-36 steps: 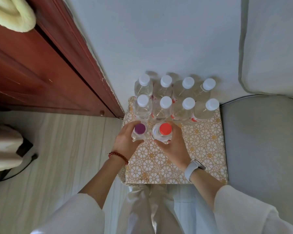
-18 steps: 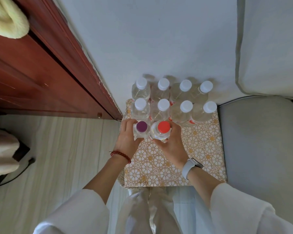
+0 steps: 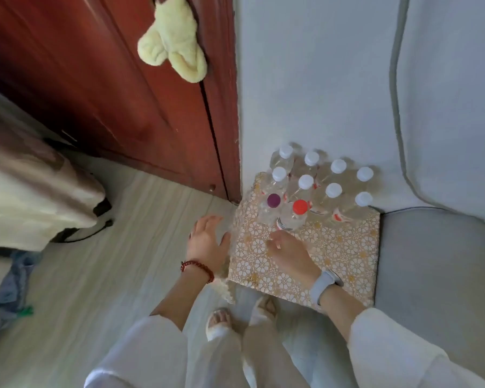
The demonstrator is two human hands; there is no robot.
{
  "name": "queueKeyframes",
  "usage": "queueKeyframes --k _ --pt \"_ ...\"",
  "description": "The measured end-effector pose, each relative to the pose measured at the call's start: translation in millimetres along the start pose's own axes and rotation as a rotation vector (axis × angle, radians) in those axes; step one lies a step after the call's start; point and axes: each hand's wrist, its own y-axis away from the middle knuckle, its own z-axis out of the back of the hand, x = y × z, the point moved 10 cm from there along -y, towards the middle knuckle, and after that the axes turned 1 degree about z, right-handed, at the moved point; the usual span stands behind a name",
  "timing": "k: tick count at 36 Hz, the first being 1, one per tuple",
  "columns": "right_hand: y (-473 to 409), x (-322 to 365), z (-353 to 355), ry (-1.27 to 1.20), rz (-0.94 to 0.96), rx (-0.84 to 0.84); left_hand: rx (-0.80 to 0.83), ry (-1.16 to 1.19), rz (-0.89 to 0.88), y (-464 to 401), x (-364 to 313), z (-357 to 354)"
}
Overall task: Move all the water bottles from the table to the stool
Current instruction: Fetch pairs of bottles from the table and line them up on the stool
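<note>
Head view: blurred red labels (image 3: 338, 217) unreadable on water bottles (image 3: 291, 217).

A home room: a red wooden door (image 3: 101, 88), pale plank floor (image 3: 101, 275) and grey cushioned sofa (image 3: 437, 261).

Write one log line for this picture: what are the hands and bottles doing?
left hand: open, empty | right hand: open, empty | purple-cap bottle, red-cap bottle: upright on patterned stool top

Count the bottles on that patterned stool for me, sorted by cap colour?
White caps: 8
Purple cap: 1
Red cap: 1
Total: 10 bottles
</note>
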Motion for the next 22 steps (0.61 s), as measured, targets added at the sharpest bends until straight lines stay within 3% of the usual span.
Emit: queueKeyframes --k 10,16,22 --pt "75 214 -102 0.251 0.49 0.08 -0.383 -0.035 0.281 136 117 195" --pt "207 329 -260 0.317 0.803 0.261 -0.648 -0.134 0.459 327 229 298" --pt "383 382 -451 0.45 1.073 0.473 -0.836 -0.128 0.753 570 363 331"
